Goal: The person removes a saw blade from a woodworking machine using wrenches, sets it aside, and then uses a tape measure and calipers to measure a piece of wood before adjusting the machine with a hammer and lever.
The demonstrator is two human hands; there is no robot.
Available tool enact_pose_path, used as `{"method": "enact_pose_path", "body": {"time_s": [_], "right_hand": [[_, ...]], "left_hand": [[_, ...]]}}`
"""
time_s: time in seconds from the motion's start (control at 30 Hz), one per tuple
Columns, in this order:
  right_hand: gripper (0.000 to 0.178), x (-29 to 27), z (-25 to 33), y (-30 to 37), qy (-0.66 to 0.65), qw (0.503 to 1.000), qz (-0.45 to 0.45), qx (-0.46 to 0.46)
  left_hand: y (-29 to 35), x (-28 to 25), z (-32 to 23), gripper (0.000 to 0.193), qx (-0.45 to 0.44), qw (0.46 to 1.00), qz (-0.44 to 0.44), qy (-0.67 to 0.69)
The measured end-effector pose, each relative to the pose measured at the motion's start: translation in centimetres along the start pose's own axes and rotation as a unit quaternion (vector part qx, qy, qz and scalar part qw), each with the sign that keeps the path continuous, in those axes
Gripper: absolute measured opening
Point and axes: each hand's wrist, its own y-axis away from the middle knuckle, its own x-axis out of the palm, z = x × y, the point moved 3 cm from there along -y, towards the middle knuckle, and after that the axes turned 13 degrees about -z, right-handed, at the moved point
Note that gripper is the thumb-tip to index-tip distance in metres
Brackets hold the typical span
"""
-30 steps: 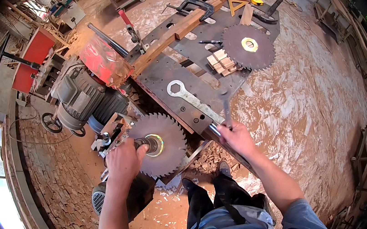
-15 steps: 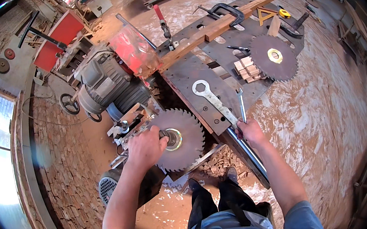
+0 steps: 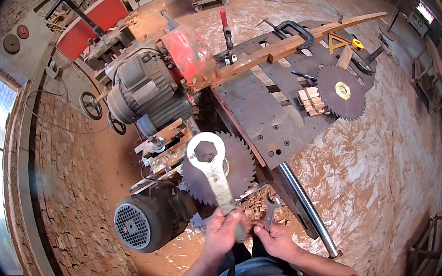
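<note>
A large flat ring spanner (image 3: 217, 181) stands up in front of me, its hexagonal ring overlapping the middle of the toothed circular saw blade (image 3: 243, 160) on the machine. My left hand (image 3: 221, 235) is closed round the spanner's handle. Close beside it, my right hand (image 3: 279, 241) grips a smaller open-ended spanner (image 3: 270, 212), jaw upward. The spanner's ring hides most of the blade's centre, so whether they touch is unclear. A second saw blade (image 3: 331, 88) lies on the metal table, partly over some small wood blocks (image 3: 311, 101).
The metal worktable (image 3: 258, 128) carries a long curved timber (image 3: 323, 30), a black G-clamp (image 3: 299, 34) and a red-handled toggle clamp (image 3: 226, 32). Motors (image 3: 143, 89) stand at left, one lower down (image 3: 138, 225). A steel bar (image 3: 307, 207) runs along the right. Wood offcuts litter the floor.
My left hand has left the saw blade's centre and taken the large spanner. Both spanners have come from the table edge toward my body, the small one still in my right hand.
</note>
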Motion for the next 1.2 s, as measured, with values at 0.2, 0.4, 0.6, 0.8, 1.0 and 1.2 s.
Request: {"method": "enact_pose_path", "body": {"time_s": [0.2, 0.4, 0.6, 0.8, 1.0, 1.2], "right_hand": [[0.024, -0.6, 3.0, -1.9, 0.05, 0.994, 0.023, 0.092], [0.027, 4.5, 5.3, -3.3, -0.182, 0.957, 0.103, 0.202], [0.026, 8.6, 5.5, -3.9, -0.275, 0.894, 0.094, 0.34], [0.028, 10.6, 5.7, -3.8, -0.388, 0.847, 0.051, 0.36], [0.026, 13.6, 6.3, -3.2, -0.423, 0.809, 0.056, 0.404], [0.028, 17.3, 4.6, -3.5, -0.483, 0.79, 0.042, 0.375]], "left_hand": [[0.4, -6.1, 0.4, 0.016, -0.081, 0.996, -0.027, -0.029], [-0.1, -5.0, 1.7, 0.016, -0.15, 0.984, -0.049, 0.086], [0.4, -4.4, 1.5, 0.009, -0.192, 0.962, -0.035, 0.191], [0.3, -4.8, 3.2, 0.008, -0.144, 0.969, -0.09, 0.178], [1.0, -4.9, 3.0, 0.029, -0.138, 0.968, -0.06, 0.2], [-0.1, -5.4, 5.5, 0.032, -0.204, 0.96, 0.075, 0.174]]}}
